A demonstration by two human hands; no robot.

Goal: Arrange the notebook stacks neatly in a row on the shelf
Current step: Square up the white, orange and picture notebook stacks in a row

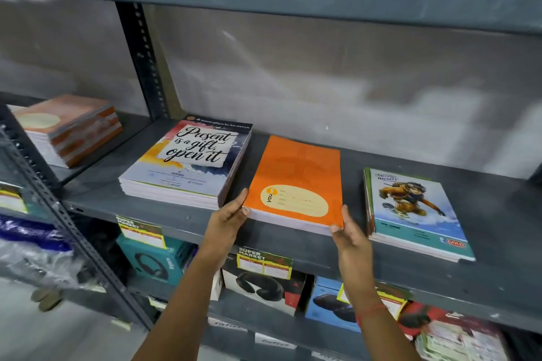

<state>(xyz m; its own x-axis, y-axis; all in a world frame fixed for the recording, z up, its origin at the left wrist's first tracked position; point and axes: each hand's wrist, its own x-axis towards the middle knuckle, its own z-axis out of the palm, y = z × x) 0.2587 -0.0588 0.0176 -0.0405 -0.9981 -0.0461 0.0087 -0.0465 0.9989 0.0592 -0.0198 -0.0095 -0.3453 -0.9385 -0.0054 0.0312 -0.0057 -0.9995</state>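
Three notebook stacks lie on the grey shelf [484, 246]. The orange stack [296, 176] is in the middle, slightly tilted. My left hand [227, 220] presses its near left corner and my right hand [349, 231] holds its near right corner. To the left lies the stack with "Present is a gift, open it" on the cover [190, 161]. On the right sits the stack with a flying monkey picture [413, 211], turned a little askew. A gap separates each stack from the orange one.
Another notebook stack [67, 129] sits on the neighbouring shelf bay at far left, beyond a perforated upright post [143, 61]. Boxed headphones [152, 261] and other boxes fill the shelf below. Price labels [264, 264] hang on the shelf's front edge.
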